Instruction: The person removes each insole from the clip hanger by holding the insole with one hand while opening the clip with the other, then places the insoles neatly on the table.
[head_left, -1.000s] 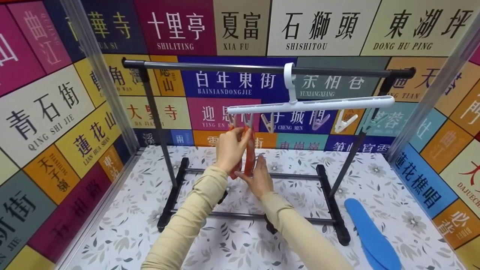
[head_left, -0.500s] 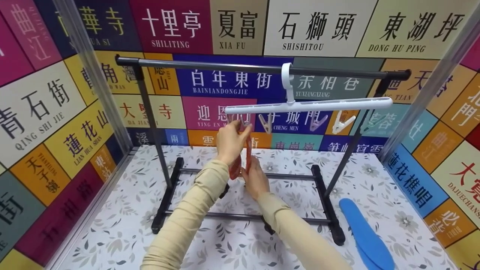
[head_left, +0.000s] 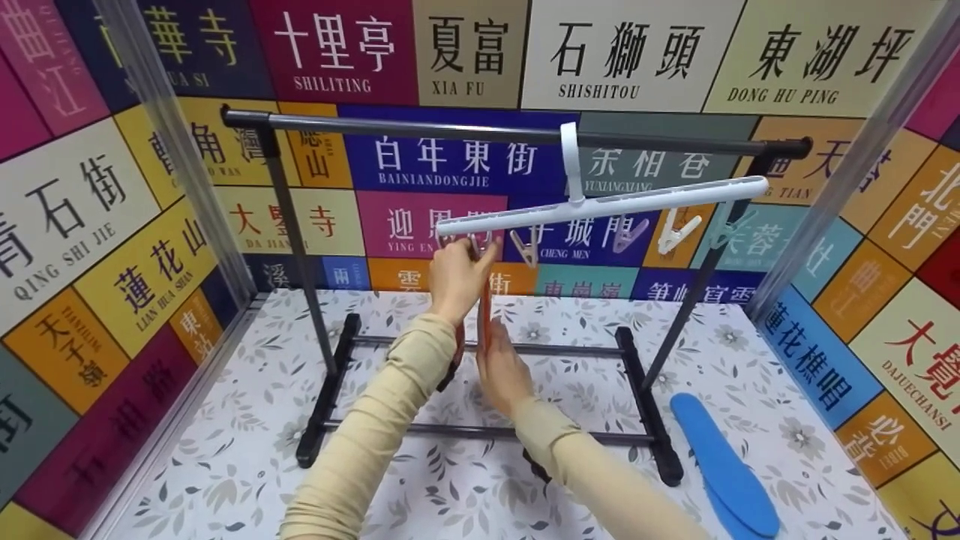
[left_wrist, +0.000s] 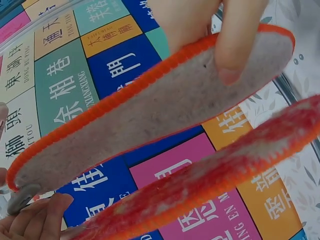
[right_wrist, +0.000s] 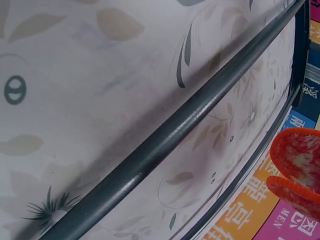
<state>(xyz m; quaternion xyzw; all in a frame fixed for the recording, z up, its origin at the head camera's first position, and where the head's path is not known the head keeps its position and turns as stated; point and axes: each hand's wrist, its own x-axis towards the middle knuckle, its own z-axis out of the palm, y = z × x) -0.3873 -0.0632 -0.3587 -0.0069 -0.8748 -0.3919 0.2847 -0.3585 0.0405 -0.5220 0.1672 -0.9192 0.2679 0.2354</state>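
My left hand (head_left: pixel 459 277) is up under the left end of the white hanger (head_left: pixel 637 199). In the left wrist view its fingers pinch a grey clip (left_wrist: pixel 22 197) at the end of an insole (left_wrist: pixel 125 115) with a grey face and orange stitched edge. A second insole (left_wrist: pixel 200 192), red and fluffy with the same edging, hangs beside it. Lower down, my right hand (head_left: pixel 504 367) holds the grey-faced insole near its free end, thumb against that face. Only the insoles' red ends show at the edge of the right wrist view; the right hand is out of it.
The hanger hooks over the top bar (head_left: pixel 420 129) of a black metal rack, tilted with its left end lower. Other clips (head_left: pixel 526 247) dangle from it. Two overlapping blue insoles (head_left: pixel 724 465) lie on the floral tabletop (head_left: pixel 225 450) right of the rack. Sign-covered panels stand behind.
The hanger has tilted more, its right end rising. The red faces of the insoles have turned away in the head view. My right hand has closed in on the insole; the head view has shifted slightly right.
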